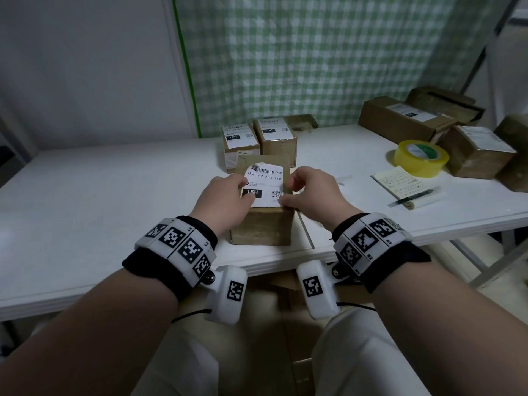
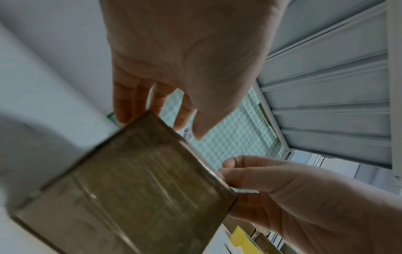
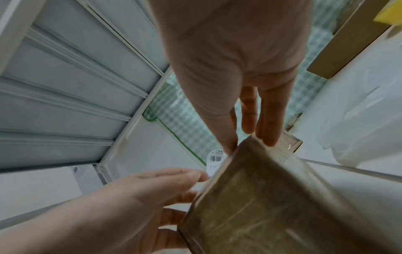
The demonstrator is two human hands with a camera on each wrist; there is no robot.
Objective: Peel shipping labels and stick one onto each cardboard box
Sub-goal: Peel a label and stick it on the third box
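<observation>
A brown cardboard box [image 1: 261,230] stands near the front edge of the white table [image 1: 114,195]. A white shipping label [image 1: 265,181] with a barcode lies on the box top, and its far end curls upward. My left hand [image 1: 237,192] lies over the label's left side, thumb and straight fingers pressing on it. My right hand [image 1: 297,190] has curled fingers, with thumb and forefinger at the label's right edge. In the left wrist view the box [image 2: 130,197] fills the lower frame, with a strip of label [image 2: 187,133] showing. The right wrist view shows the box [image 3: 282,197] and the raised label end [image 3: 215,159].
Two labelled boxes [image 1: 241,138] [image 1: 275,135] stand just behind. More boxes [image 1: 400,118] [image 1: 480,152] are piled at the right rear. A yellow tape roll [image 1: 418,157], a notepad [image 1: 400,180] and a pen [image 1: 414,195] lie to the right.
</observation>
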